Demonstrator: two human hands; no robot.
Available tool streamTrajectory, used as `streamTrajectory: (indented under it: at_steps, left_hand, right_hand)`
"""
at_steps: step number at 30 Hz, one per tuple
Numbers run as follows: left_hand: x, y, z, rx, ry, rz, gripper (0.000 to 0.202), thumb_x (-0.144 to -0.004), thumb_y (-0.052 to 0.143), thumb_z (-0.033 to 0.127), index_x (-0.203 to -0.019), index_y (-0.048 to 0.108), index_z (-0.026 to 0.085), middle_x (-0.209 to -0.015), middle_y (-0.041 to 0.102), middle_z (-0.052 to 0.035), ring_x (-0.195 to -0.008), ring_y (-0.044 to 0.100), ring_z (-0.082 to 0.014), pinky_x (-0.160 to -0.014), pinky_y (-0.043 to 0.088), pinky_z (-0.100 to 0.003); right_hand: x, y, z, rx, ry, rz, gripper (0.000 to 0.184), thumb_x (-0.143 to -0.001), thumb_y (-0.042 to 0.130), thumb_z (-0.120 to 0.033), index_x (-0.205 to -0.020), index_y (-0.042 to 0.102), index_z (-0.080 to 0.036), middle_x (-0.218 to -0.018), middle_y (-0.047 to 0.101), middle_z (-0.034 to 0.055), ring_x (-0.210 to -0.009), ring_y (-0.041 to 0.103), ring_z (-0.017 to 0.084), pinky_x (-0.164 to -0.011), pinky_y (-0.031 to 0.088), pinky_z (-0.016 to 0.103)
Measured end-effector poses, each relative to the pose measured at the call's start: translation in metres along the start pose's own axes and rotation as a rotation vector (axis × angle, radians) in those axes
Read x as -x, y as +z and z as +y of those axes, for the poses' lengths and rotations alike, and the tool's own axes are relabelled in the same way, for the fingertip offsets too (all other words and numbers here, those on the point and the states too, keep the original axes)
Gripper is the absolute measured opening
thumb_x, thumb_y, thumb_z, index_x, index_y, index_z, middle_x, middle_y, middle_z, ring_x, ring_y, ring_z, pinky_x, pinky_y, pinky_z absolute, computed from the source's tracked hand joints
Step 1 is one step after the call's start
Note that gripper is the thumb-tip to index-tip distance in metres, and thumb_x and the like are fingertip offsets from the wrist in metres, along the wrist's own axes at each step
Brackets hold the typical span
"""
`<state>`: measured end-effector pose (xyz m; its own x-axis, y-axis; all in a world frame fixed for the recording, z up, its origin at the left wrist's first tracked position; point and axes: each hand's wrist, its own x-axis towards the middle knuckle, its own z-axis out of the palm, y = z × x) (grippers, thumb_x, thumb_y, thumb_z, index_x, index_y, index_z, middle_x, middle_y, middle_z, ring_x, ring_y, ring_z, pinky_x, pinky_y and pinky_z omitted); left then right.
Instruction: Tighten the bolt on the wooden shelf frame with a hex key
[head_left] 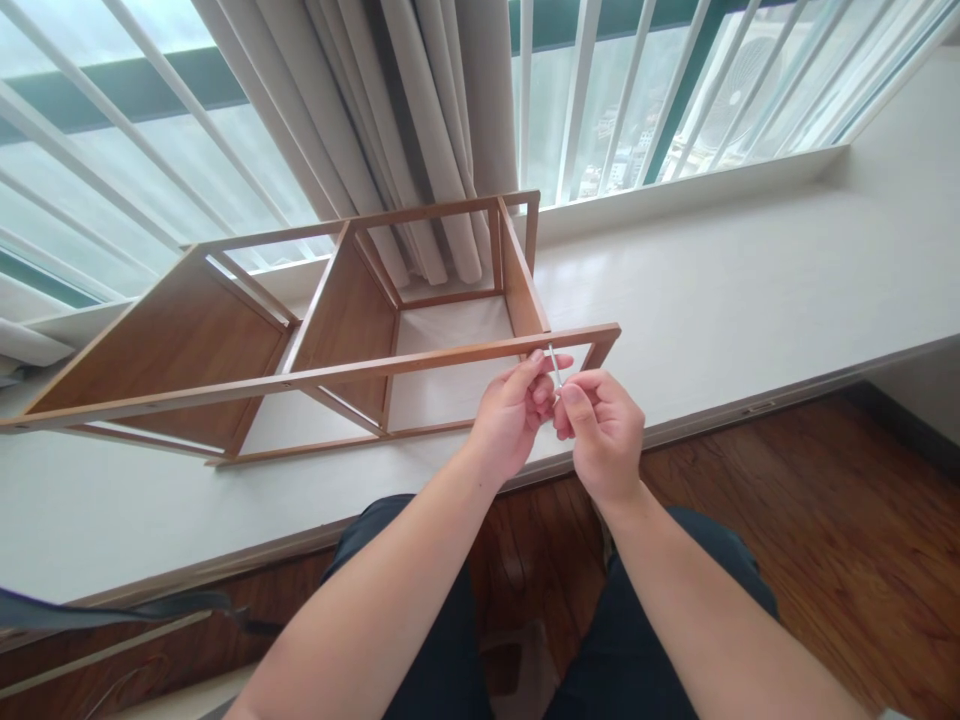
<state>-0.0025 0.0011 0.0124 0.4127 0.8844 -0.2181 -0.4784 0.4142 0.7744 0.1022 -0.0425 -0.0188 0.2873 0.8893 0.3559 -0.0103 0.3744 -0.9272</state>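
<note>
While our two hands meet just under the near right corner of the wooden frame [337, 372], we judge the step in hand to be the handling of a small metal pin [554, 366] at that corner. It may be a screw or a slim key; the view is too small for us to tell which. Our left hand [514, 410] is curled narrow, its fingertips pinched on the pin from the left. Our right hand [604, 430] is closed as well, thumb and forefinger gripping the pin's lower end. The pin stands nearly upright between them, its top touching or just short of the front rail [465, 352], close to where the frame's end panel meets it. The frame lies on its side on the white ledge [750, 290], open compartments facing up, with the curtain [420, 120] behind it. We think any next move calls for a steady pinch and careful aim, since the pin is thin and the rail narrow. One hand would probably have to brace the frame.
</note>
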Motion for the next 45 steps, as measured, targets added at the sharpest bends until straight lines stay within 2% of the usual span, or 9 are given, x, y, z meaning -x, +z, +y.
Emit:
streamTrajectory:
  at_steps: [4,9,14,18,23,27,31,38,45]
  left_hand:
    - [0.001,-0.005,-0.009,-0.114,0.033,0.009,0.037,-0.085,0.07,0.052,-0.087,0.068,0.015,-0.056,0.04,0.0059,-0.051,0.045,-0.0079,-0.054,0.04,-0.024]
    - [0.016,-0.013,-0.015,-0.497,0.047,0.093,0.026,-0.088,0.057,0.036,-0.071,0.059,0.016,-0.058,0.049,0.0025,-0.057,0.04,-0.0067,-0.059,0.032,-0.021]
    - [0.037,-0.02,-0.011,-1.057,-0.072,-0.264,0.024,-0.087,0.053,0.027,-0.065,0.058,0.018,-0.066,0.059,-0.0016,-0.06,0.043,-0.0103,-0.058,0.027,-0.024]
    - [0.051,-0.024,-0.024,-1.338,-0.192,-0.544,0.033,-0.086,0.058,0.025,-0.054,0.05,0.019,-0.052,0.05,-0.0002,-0.046,0.029,-0.0091,-0.054,0.018,-0.028]
    - [0.068,-0.024,-0.047,-1.361,-0.231,-0.738,0.031,-0.082,0.067,0.028,-0.055,0.053,0.02,-0.051,0.049,0.0004,-0.045,0.019,-0.0086,-0.054,0.019,-0.029]
    - [0.07,-0.02,-0.048,-1.48,-0.224,-0.851,0.03,-0.09,0.06,0.033,-0.063,0.059,0.02,-0.063,0.062,-0.0047,-0.048,0.028,-0.011,-0.058,0.022,-0.03]
    - [0.067,-0.018,-0.042,-1.546,-0.218,-0.844,0.031,-0.093,0.053,0.03,-0.064,0.059,0.02,-0.067,0.066,-0.0071,-0.052,0.04,-0.0144,-0.064,0.03,-0.03]
    - [0.069,-0.02,-0.046,-1.417,-0.245,-0.762,0.024,-0.084,0.063,0.027,-0.061,0.059,0.021,-0.061,0.059,-0.0043,-0.054,0.044,-0.016,-0.068,0.033,-0.031]
    - [0.066,-0.013,-0.042,-1.718,-0.276,-0.993,0.03,-0.098,0.048,0.035,-0.094,0.074,0.019,-0.092,0.077,-0.0108,-0.081,0.068,-0.0245,-0.074,0.044,-0.033]
  right_hand:
    - [-0.001,0.0,-0.002,-0.022,0.009,0.01,0.028,-0.098,0.065,-0.046,-0.088,0.064,-0.02,-0.059,0.057,-0.0038,-0.052,0.053,0.009,-0.051,0.044,0.023]
    - [-0.001,-0.001,-0.006,-0.008,0.014,0.026,0.03,-0.098,0.065,-0.047,-0.086,0.064,-0.02,-0.059,0.057,-0.0031,-0.049,0.051,0.008,-0.05,0.043,0.024]
    - [-0.004,-0.002,-0.01,0.006,-0.019,0.015,0.036,-0.097,0.064,-0.054,-0.085,0.063,-0.02,-0.056,0.053,-0.0044,-0.047,0.05,0.007,-0.048,0.039,0.023]
    - [-0.006,-0.001,-0.01,0.044,-0.056,-0.004,0.035,-0.1,0.061,-0.052,-0.086,0.064,-0.019,-0.058,0.055,-0.0054,-0.048,0.049,0.006,-0.049,0.036,0.021]
    - [-0.007,-0.002,-0.008,0.054,-0.111,-0.033,0.035,-0.102,0.058,-0.049,-0.088,0.063,-0.018,-0.06,0.055,-0.0059,-0.048,0.05,0.004,-0.048,0.033,0.02]
    - [-0.008,-0.003,-0.004,0.132,-0.111,-0.058,0.038,-0.103,0.053,-0.056,-0.09,0.06,-0.02,-0.059,0.053,-0.0053,-0.049,0.048,0.005,-0.05,0.035,0.023]
    - [-0.007,-0.004,-0.002,0.182,-0.092,-0.053,0.042,-0.101,0.05,-0.062,-0.092,0.059,-0.022,-0.06,0.053,-0.004,-0.051,0.05,0.007,-0.051,0.037,0.024]
    - [-0.006,-0.004,-0.002,0.128,-0.062,-0.052,0.042,-0.1,0.052,-0.064,-0.096,0.06,-0.023,-0.059,0.054,-0.004,-0.052,0.052,0.008,-0.05,0.039,0.024]
    - [-0.009,-0.003,0.004,-0.029,-0.081,-0.048,0.039,-0.098,0.058,-0.063,-0.094,0.062,-0.025,-0.056,0.05,-0.0054,-0.049,0.052,0.009,-0.045,0.039,0.025]
